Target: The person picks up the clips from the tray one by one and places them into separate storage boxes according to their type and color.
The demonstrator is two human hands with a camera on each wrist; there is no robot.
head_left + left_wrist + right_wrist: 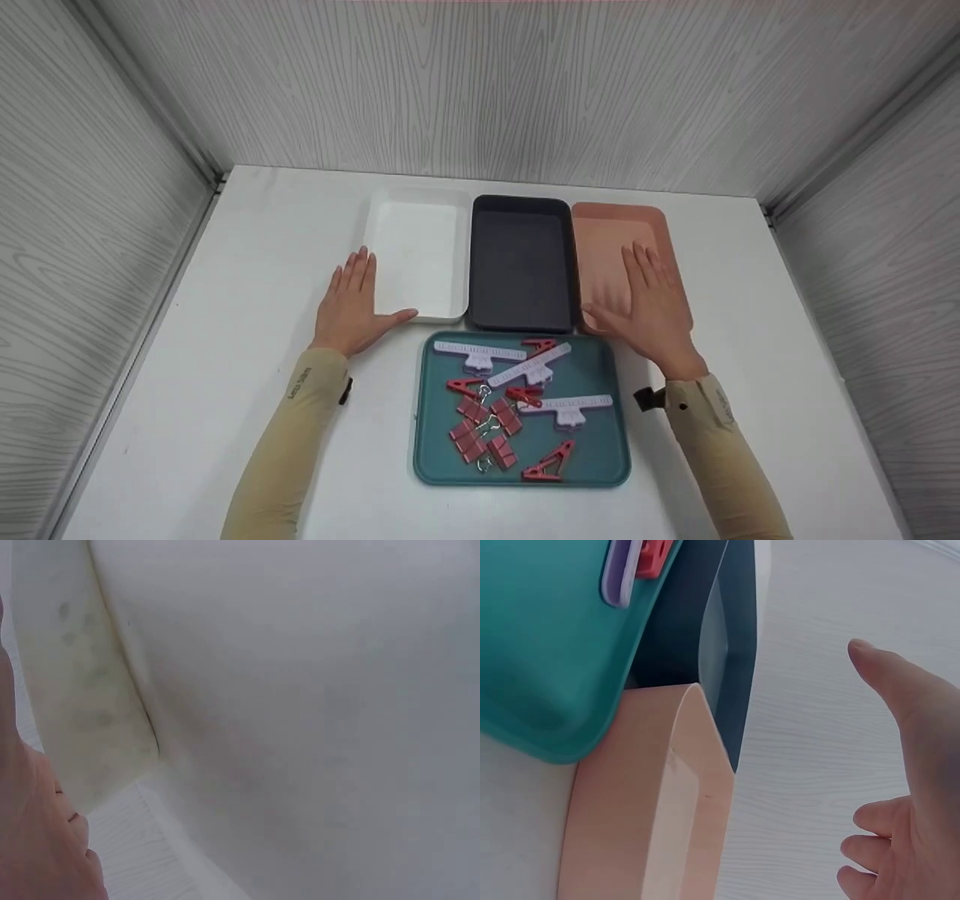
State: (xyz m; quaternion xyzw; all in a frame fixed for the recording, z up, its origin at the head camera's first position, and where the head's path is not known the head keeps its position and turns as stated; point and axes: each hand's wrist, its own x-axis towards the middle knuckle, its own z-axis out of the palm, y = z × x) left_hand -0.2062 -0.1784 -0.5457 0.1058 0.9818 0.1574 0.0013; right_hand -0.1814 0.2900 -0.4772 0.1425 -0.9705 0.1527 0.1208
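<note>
My left hand (352,307) is spread flat, fingers straight and thumb out, at the left side of a white tray (420,255); whether it touches the tray I cannot tell. My right hand (654,315) spreads the same way above a salmon-pink tray (600,232), apart from it in the right wrist view. Neither hand holds anything. Between those trays stands a black tray (521,262). A teal tray (600,457) in front carries three pale lilac bar-shaped clips (568,405), several red spring clips (551,463) and several dark red binder clips (469,441).
The trays stand on a white table (225,300). Grey wood-grain panels (480,90) rise behind it and on both sides. The three upper trays stand side by side, close together, and the teal tray lies just in front of them.
</note>
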